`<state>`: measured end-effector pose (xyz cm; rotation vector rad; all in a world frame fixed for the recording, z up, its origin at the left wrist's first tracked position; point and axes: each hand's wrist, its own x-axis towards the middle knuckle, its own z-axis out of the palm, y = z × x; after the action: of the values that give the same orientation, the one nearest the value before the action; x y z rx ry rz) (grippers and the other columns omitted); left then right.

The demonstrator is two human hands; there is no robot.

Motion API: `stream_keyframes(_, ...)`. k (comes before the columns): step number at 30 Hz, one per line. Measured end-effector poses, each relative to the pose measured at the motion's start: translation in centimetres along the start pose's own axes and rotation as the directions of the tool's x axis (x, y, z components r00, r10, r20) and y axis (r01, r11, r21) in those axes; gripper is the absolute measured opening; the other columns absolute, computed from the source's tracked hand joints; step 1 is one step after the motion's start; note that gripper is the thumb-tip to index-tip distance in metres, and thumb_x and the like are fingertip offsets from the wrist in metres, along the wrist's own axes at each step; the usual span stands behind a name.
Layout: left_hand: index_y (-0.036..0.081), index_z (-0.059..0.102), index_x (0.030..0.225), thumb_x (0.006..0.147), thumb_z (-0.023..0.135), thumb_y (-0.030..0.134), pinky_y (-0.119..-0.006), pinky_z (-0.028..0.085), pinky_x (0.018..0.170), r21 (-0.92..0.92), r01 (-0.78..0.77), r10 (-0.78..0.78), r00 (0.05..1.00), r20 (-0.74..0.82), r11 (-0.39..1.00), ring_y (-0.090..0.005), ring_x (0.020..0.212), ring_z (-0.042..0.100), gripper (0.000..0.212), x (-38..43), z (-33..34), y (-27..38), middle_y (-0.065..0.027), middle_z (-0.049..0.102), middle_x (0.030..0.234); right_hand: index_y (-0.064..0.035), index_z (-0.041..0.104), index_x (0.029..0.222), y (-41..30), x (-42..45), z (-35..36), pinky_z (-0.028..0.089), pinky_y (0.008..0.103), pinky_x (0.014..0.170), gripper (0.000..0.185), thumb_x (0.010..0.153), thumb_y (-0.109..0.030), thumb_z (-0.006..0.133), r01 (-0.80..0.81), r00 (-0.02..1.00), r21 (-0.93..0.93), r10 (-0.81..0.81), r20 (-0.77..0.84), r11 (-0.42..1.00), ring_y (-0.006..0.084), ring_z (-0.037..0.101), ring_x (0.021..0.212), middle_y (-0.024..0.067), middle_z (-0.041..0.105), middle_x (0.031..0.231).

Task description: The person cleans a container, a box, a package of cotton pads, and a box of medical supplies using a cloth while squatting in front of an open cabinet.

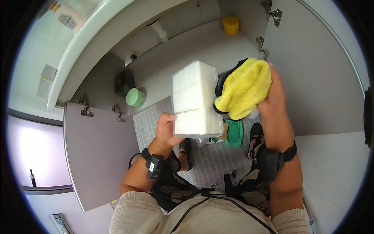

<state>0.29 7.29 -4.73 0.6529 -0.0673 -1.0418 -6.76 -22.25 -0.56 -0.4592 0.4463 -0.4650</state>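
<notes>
My left hand [168, 131] grips the lower left corner of a clear plastic box [216, 128] filled with stacked white tissues or cotton pads [192, 96]. Just right of the box, my right hand [273, 93] holds a bunched yellow plush cloth [247, 86] with a dark edge and dark backing. Behind both hands is an open cabinet with a grey shelf [163, 70]. A green round tub [136, 97] stands at the shelf's left, beside a dark container [124, 82]. Farther back on the right sits a yellow lidded tub [230, 25].
Cabinet doors stand open at left [99, 158] and right [315, 73]. A white drain pipe [159, 30] rises inside. On the tiled floor, a green packet [234, 133] lies between my feet. A bottle [70, 17] stands beyond the white counter edge [84, 38].
</notes>
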Motion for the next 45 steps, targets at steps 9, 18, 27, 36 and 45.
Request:
stream_keyframes(9,-0.002,0.039,0.14,0.082,0.07,0.042,-0.045,0.046,0.102,-0.04,-0.05,0.054,0.993,0.106,0.998,-0.0325,0.118,0.056,0.078,1.0,0.5,0.3,-0.0209,0.054,0.133,-0.0052,0.041,0.137,5.5,-6.7,3.3,0.047,0.0306,0.095,0.062,0.084,-0.013,0.073,0.414,0.858,-0.511,-0.134,0.496,0.753,0.0174,0.054,0.112,0.0111,0.05,0.127)
stream_keyframes(18,-0.004,0.026,0.144,0.077,0.075,0.033,-0.039,0.045,0.101,0.475,-0.297,0.334,0.943,0.007,0.828,-0.0271,0.121,0.053,0.091,-0.7,3.7,3.1,-0.019,0.052,0.129,-0.0003,0.062,0.114,6.7,-6.0,1.8,0.047,0.027,0.088,0.031,0.09,-0.019,0.068,0.404,0.905,-0.738,-0.117,0.409,0.541,0.0125,0.058,0.098,0.0048,0.063,0.103)
stream_keyframes(27,0.027,0.049,0.131,0.062,0.081,0.013,-0.046,0.037,0.095,0.558,-0.232,0.477,0.324,0.817,-0.797,-0.0295,0.11,0.054,0.077,-0.6,4.6,3.8,-0.0061,0.059,0.122,-0.0013,0.047,0.136,5.1,-4.3,1.6,0.05,0.0307,0.088,0.065,0.096,-0.052,0.052,-0.06,0.936,-0.363,0.179,0.304,0.93,0.0205,0.061,0.1,0.0137,0.059,0.112)
stream_keyframes(36,0.05,0.049,0.123,0.078,0.077,0.037,-0.043,0.015,0.115,0.264,0.09,0.279,0.259,0.925,-0.96,-0.0203,0.12,0.047,0.055,-1.1,3.4,1.8,0.0071,0.057,0.126,-0.0027,0.038,0.142,4.0,-7.5,2.7,0.05,0.0337,0.092,0.105,0.074,-0.081,0.055,-0.009,0.897,-0.618,0.279,0.343,0.786,0.0234,0.059,0.109,0.0161,0.057,0.12)
stream_keyframes(45,0.054,0.044,0.129,0.077,0.075,0.041,-0.044,0.016,0.115,0.293,-0.004,0.28,0.283,0.917,-0.956,-0.0217,0.132,0.039,0.061,-0.9,2.5,2.1,0.0039,0.052,0.136,0.0011,0.044,0.136,2.7,-7.6,3.3,0.05,0.0311,0.093,0.072,0.091,-0.054,0.054,-0.331,0.877,-0.594,0.471,0.092,0.733,0.0235,0.061,0.111,0.0162,0.058,0.126)
